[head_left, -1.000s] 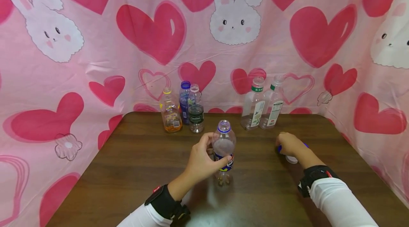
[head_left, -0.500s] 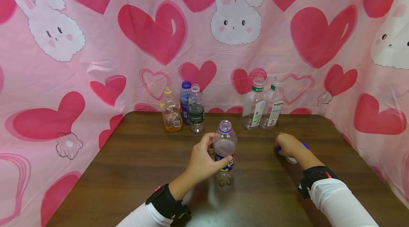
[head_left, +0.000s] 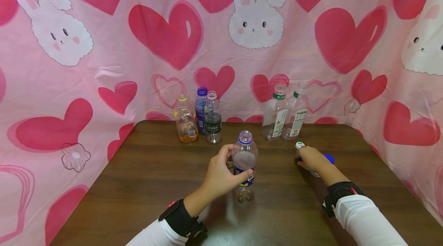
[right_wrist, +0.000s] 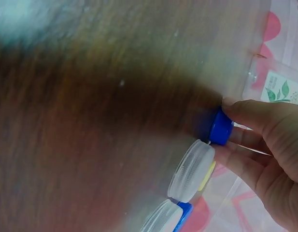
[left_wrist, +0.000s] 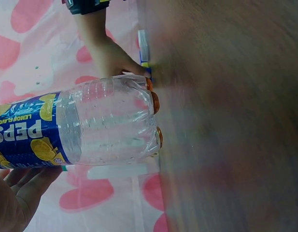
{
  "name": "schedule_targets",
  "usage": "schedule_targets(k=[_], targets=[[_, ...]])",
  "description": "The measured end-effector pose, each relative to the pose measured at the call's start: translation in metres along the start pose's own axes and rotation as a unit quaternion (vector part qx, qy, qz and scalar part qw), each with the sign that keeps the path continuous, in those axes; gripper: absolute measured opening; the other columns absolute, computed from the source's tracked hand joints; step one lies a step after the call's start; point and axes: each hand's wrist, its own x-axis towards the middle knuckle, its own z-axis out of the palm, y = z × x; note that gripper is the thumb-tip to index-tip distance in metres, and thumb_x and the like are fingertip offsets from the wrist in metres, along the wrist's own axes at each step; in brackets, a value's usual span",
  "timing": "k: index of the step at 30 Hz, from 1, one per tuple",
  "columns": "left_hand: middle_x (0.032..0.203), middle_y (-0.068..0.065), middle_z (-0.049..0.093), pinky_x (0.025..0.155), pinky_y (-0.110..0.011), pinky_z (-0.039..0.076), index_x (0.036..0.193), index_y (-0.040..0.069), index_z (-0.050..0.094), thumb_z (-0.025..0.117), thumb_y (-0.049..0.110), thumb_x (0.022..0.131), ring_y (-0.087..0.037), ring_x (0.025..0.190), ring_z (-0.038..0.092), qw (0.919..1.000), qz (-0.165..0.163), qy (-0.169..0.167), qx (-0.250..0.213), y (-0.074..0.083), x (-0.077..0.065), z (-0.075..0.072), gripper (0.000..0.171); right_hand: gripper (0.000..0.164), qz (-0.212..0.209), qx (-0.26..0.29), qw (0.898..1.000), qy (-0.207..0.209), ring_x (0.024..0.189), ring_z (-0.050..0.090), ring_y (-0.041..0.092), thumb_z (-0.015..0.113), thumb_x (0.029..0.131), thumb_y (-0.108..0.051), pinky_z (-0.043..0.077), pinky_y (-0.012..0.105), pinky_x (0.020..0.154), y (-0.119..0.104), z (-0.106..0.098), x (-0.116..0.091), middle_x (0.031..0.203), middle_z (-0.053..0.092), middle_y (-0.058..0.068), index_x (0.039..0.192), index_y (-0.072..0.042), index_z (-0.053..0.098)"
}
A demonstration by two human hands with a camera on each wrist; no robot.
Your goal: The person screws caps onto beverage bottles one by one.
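Since the earlier frame, the right hand (head_left: 312,159) has shifted slightly, baring a white-and-green cap (head_left: 300,145) past its fingers. I see a pink cloth (head_left: 214,54) of hearts and rabbits behind a dark wood-grain table (head_left: 152,177). From the left, along its far side, stand a yellow-necked bottle (head_left: 186,123), a blue bottle (head_left: 201,112) and a green-labelled bottle (head_left: 213,123); mid-table, the left hand (head_left: 219,171) grips an upright Pepsi bottle (head_left: 245,159); two clear bottles (head_left: 275,117) stand beyond; rightmost, well apart, the right hand pinches a blue cap (right_wrist: 221,126) beside a translucent cap (right_wrist: 191,171)
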Motion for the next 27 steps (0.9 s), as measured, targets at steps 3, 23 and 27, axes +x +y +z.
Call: schedule_targets(k=[3,23,27], targets=[[0.106,-0.002,0.069,0.077,-0.029,0.056,0.118,0.008,0.051,0.086,0.024,0.072,-0.012,0.092,0.066,0.9999,0.008,-0.001,0.008,0.000,0.002,0.000,0.059,0.013,-0.009,0.020,0.999,0.024,0.072,0.063,0.027,0.080,0.073,-0.003,0.054,0.044,0.068,-0.004,-0.010,0.003,0.075,0.066,0.005,0.079,-0.002,0.069],[0.117,-0.005,0.066,0.079,-0.038,0.057,0.121,0.008,0.054,0.085,0.027,0.073,-0.019,0.104,0.063,0.9988,0.023,-0.011,0.042,0.002,0.007,0.004,0.060,0.030,-0.210,0.242,0.942,0.102,0.093,0.067,0.012,0.079,0.080,-0.008,0.058,0.032,0.076,-0.125,-0.204,0.030,0.108,0.069,-0.002,0.110,-0.010,0.073],[0.115,-0.003,0.067,0.080,-0.040,0.057,0.122,0.010,0.054,0.085,0.026,0.074,-0.016,0.103,0.063,0.9990,0.020,-0.019,0.035,0.001,0.007,0.006,0.059,0.029,-0.218,0.218,0.949,0.064,0.091,0.067,0.011,0.080,0.079,-0.006,0.057,0.030,0.075,-0.136,-0.210,0.031,0.108,0.069,0.000,0.108,-0.009,0.074]])
